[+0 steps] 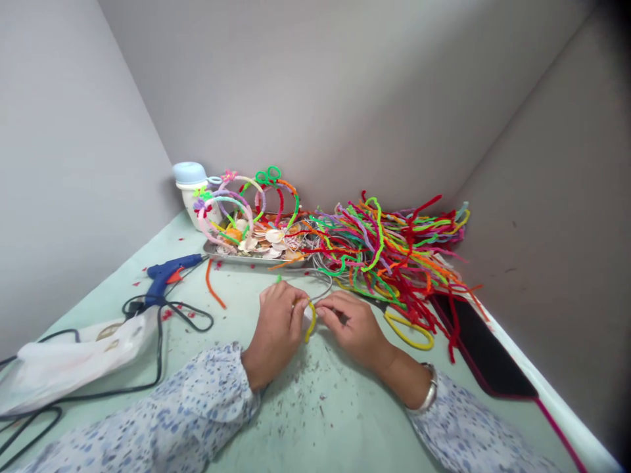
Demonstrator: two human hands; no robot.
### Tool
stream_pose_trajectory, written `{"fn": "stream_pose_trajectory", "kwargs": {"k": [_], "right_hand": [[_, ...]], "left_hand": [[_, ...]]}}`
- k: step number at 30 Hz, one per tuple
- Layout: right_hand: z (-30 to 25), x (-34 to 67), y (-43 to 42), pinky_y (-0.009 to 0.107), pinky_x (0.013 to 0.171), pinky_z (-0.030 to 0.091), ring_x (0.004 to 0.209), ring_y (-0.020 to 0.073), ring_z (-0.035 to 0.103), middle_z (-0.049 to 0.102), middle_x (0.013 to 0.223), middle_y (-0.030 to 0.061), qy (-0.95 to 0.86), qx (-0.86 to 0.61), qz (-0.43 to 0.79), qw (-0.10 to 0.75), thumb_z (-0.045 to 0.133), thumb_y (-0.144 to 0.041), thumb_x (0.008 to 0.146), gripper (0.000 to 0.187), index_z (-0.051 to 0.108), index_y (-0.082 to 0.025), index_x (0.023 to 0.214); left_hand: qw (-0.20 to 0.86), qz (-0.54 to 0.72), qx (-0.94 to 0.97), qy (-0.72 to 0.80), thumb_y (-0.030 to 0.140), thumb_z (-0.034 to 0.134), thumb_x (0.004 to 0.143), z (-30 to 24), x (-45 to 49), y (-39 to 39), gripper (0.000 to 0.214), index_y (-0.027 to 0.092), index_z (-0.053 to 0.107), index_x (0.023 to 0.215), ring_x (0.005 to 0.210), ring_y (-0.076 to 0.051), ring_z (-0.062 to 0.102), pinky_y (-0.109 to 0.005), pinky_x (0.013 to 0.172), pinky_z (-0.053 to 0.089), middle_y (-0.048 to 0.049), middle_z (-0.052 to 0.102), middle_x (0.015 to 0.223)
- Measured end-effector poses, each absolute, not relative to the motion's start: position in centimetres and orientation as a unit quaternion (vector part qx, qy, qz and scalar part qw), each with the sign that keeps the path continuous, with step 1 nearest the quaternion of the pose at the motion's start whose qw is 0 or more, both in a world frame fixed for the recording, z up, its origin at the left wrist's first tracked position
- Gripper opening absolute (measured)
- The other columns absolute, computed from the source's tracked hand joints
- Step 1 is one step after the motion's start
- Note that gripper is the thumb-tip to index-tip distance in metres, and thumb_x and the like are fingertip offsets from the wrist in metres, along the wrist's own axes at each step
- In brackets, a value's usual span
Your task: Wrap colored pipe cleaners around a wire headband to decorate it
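Note:
My left hand (276, 325) and my right hand (352, 325) meet over the pale green table (315, 407), both with fingers pinched. Between them runs a thin silver headband (323, 289), partly wrapped with a yellow pipe cleaner (310, 322). The left fingers close on the yellow pipe cleaner and band; the right fingertips pinch the band right beside them. Just behind the hands lies a big heap of coloured pipe cleaners (394, 249).
A metal tray (246, 258) of shells and finished wrapped headbands (246, 197) stands at the back, with a white bottle (194, 190). A blue glue gun (165, 272) with black cord lies left, near a white bag (73, 355). Yellow-handled scissors (409, 332) and a dark phone (480, 351) lie right.

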State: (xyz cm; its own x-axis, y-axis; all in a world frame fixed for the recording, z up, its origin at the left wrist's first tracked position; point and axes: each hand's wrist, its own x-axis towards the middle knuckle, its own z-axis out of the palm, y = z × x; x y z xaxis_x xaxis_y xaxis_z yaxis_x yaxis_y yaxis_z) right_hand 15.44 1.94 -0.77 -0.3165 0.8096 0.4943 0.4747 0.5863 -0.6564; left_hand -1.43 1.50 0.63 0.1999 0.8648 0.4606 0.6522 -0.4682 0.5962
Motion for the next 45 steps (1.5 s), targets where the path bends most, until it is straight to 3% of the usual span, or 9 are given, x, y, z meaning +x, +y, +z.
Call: {"fn": "stream_pose_trajectory", "kwargs": {"k": [5, 12, 20, 22, 27, 31, 40, 45], "right_hand": [[-0.9, 15.0, 1.9, 0.025, 0.059, 0.042, 0.064, 0.0132, 0.054, 0.061, 0.069, 0.0003, -0.765, -0.440, 0.260, 0.392, 0.059, -0.022, 0.087, 0.015, 0.066, -0.018, 0.075], [-1.2, 15.2, 2.0, 0.024, 0.056, 0.042, 0.060, 0.0123, 0.052, 0.058, 0.065, -0.0017, -0.754, -0.428, 0.292, 0.404, 0.058, -0.022, 0.086, 0.017, 0.062, -0.018, 0.070], [-0.7, 15.6, 1.7, 0.027, 0.062, 0.045, 0.066, 0.0135, 0.054, 0.057, 0.070, -0.0003, -0.761, -0.411, 0.228, 0.447, 0.054, -0.019, 0.089, 0.015, 0.063, -0.018, 0.078], [-0.7, 15.7, 1.8, 0.028, 0.065, 0.047, 0.073, 0.0150, 0.056, 0.060, 0.080, 0.0023, -0.753, -0.406, 0.181, 0.484, 0.056, -0.016, 0.087, 0.009, 0.064, -0.019, 0.086], [-1.3, 15.9, 2.4, 0.030, 0.072, 0.054, 0.086, 0.0163, 0.060, 0.057, 0.107, 0.0072, -0.769, -0.382, 0.125, 0.496, 0.057, -0.009, 0.083, 0.025, 0.063, -0.022, 0.103], [-1.6, 15.8, 2.7, 0.034, 0.079, 0.055, 0.096, 0.0195, 0.059, 0.060, 0.104, 0.0067, -0.793, -0.368, 0.125, 0.470, 0.058, -0.010, 0.084, 0.024, 0.063, -0.024, 0.102], [-1.3, 16.0, 2.7, 0.033, 0.075, 0.055, 0.091, 0.0189, 0.061, 0.063, 0.099, 0.0069, -0.783, -0.366, 0.141, 0.482, 0.059, -0.011, 0.084, 0.021, 0.064, -0.023, 0.100], [-1.3, 16.1, 2.6, 0.036, 0.085, 0.052, 0.096, 0.0190, 0.062, 0.066, 0.097, 0.0058, -0.783, -0.370, 0.138, 0.480, 0.059, -0.013, 0.086, 0.016, 0.066, -0.023, 0.095]], "left_hand": [[0.151, 0.389, 0.764, 0.491, 0.023, 0.044, 0.093, 0.5, -1.5, 1.5, 0.015, 0.020, 0.056, 0.085, 0.085, -0.020, 0.051, -0.037, 0.081, 0.037, -0.0028, 0.057, 0.084], [0.159, 0.374, 0.775, 0.484, 0.027, 0.041, 0.095, 0.3, -1.7, 1.4, 0.020, 0.020, 0.055, 0.083, 0.084, -0.020, 0.050, -0.038, 0.082, 0.037, -0.0024, 0.055, 0.082], [0.155, 0.368, 0.776, 0.489, 0.024, 0.041, 0.094, 0.5, -1.6, 1.4, 0.020, 0.019, 0.056, 0.082, 0.083, -0.020, 0.050, -0.038, 0.083, 0.037, -0.0027, 0.055, 0.081], [0.156, 0.362, 0.778, 0.488, 0.024, 0.041, 0.094, 0.5, -1.6, 1.4, 0.020, 0.019, 0.056, 0.083, 0.084, -0.020, 0.050, -0.039, 0.084, 0.037, -0.0030, 0.055, 0.082], [0.153, 0.354, 0.784, 0.487, 0.024, 0.040, 0.095, 0.3, -1.5, 1.4, 0.021, 0.018, 0.057, 0.084, 0.085, -0.020, 0.049, -0.039, 0.085, 0.037, -0.0032, 0.055, 0.083], [0.163, 0.351, 0.786, 0.481, 0.026, 0.040, 0.095, 0.2, -1.6, 1.4, 0.022, 0.019, 0.058, 0.084, 0.084, -0.020, 0.050, -0.039, 0.084, 0.037, -0.0029, 0.056, 0.082], [0.198, 0.350, 0.782, 0.475, 0.025, 0.040, 0.094, 0.9, -1.6, 1.4, 0.023, 0.020, 0.057, 0.080, 0.083, -0.019, 0.051, -0.039, 0.085, 0.037, -0.0016, 0.055, 0.079], [0.197, 0.331, 0.788, 0.480, 0.022, 0.040, 0.093, 0.7, -1.5, 1.6, 0.021, 0.019, 0.057, 0.080, 0.083, -0.019, 0.050, -0.040, 0.085, 0.036, -0.0019, 0.055, 0.080]]}}
